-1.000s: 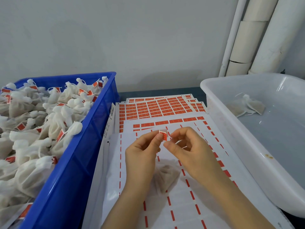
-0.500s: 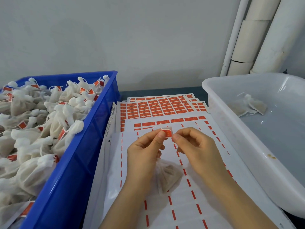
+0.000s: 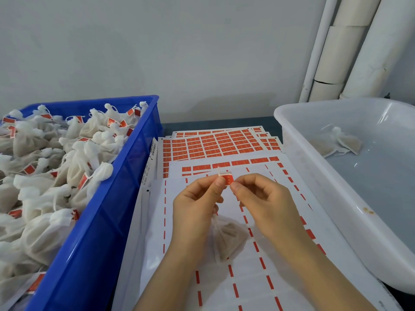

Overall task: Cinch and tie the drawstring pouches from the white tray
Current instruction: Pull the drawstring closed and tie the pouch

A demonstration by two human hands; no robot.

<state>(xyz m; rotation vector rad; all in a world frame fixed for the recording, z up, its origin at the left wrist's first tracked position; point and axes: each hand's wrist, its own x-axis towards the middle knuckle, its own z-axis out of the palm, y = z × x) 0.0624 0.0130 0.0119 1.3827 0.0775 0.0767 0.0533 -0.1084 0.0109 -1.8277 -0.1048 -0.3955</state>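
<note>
Left hand, right hand: both pinching one red label | pouch: beneath left hand, over label sheets | white tray: at right | blue crate: at left, filled with tied pouches.

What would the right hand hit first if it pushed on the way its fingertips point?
The right hand points left at the red label that both hands pinch. Just beyond it is the left hand, seemingly at the same depth.
</note>
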